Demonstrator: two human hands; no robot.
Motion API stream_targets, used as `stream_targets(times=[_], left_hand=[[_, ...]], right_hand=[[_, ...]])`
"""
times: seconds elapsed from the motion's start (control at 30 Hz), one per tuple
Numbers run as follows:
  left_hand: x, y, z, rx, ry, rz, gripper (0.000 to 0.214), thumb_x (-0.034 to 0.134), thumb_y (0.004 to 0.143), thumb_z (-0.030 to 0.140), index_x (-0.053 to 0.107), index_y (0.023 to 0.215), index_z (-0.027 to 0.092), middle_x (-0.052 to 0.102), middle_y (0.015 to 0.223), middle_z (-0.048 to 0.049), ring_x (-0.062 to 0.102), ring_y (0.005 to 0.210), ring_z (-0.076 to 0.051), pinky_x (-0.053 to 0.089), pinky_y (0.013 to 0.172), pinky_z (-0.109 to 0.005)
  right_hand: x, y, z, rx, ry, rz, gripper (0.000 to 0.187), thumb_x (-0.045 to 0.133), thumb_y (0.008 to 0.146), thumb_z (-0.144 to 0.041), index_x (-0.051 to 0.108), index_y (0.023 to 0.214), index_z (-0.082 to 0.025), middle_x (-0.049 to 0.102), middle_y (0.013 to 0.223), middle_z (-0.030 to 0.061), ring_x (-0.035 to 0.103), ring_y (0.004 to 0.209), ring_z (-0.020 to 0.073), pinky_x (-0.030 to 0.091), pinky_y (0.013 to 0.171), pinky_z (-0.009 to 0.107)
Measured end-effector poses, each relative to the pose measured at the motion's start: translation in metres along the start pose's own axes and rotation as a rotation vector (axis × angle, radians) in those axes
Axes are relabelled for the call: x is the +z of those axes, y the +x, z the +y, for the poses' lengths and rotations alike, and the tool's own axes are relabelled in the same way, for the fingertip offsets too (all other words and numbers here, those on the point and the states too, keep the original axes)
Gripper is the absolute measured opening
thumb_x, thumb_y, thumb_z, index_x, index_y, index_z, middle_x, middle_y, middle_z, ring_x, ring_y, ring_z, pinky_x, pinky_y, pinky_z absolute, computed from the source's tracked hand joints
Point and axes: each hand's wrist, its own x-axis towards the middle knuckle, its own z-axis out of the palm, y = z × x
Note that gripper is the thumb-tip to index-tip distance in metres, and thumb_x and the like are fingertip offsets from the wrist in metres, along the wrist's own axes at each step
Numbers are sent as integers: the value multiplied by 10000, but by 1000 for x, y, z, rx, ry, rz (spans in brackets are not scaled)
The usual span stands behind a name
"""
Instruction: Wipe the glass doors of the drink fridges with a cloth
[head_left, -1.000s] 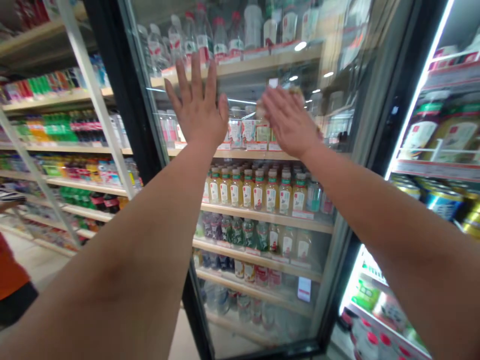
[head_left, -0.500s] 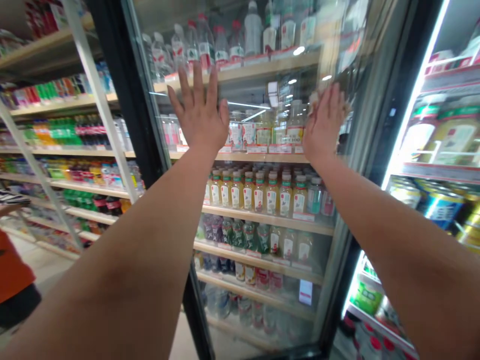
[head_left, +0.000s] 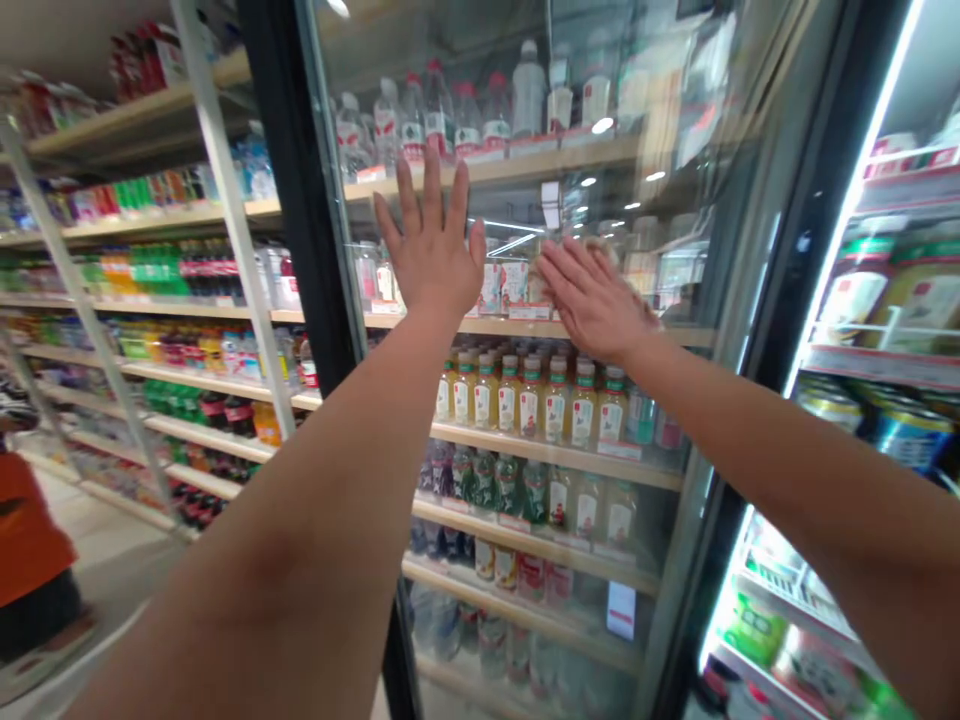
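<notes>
A tall glass door (head_left: 281, 170) with a black frame stands before me, and bottles on shelves show through its pane. My left hand (head_left: 436, 255) lies flat on the glass at the upper left, fingers spread, holding nothing. Further right, my right hand (head_left: 596, 305) presses a crumpled beige cloth (head_left: 606, 252) against the pane. Its fingers are close together and slant up to the left. Most of the cloth is hidden beneath the palm.
Behind the pane stand rows of yellow juice bottles (head_left: 530, 400). Drink shelves (head_left: 187, 370) run along the left. A lit cooler (head_left: 885, 360) with bottles and cans is at the right. At the left edge is a person in orange clothing (head_left: 30, 530).
My right hand has slid left and slightly down across the glass with the cloth, its fingers now tilting left. My left hand stays flat on the pane. The view has shifted a little.
</notes>
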Motion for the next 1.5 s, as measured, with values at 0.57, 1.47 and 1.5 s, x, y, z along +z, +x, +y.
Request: stream_targets(times=[0.57, 1.47, 1.5], left_hand=[[1, 2, 1, -22, -6, -5, 680, 411, 978, 444, 298, 1643, 351, 96, 1680, 175, -133, 1561, -189, -150, 1313, -512], [18, 6, -18, 128, 157, 46, 595, 315, 1111, 445, 174, 1656, 255, -8, 1717, 114, -305, 1516, -133, -201, 1254, -599], [20, 3, -20, 217, 121, 61, 590, 314, 1111, 467, 203, 1652, 257, 5, 1721, 98, -247, 1541, -153, -139, 1272, -594]], right_hand=[[-3, 12, 13, 499, -75, 327, 640, 269, 1006, -246, 300, 1618, -63, 237, 1702, 152, 151, 1593, 327, 129, 1291, 615], [8, 26, -49, 371, -90, 56, 622, 214, 1030, -240, 255, 1643, -140, 179, 1730, 23, 90, 1608, 232, 155, 1312, 521], [12, 29, -61, 389, -69, 41, 629, 226, 1027, -244, 237, 1649, -147, 162, 1733, 16, 83, 1609, 226, 160, 1313, 510]])
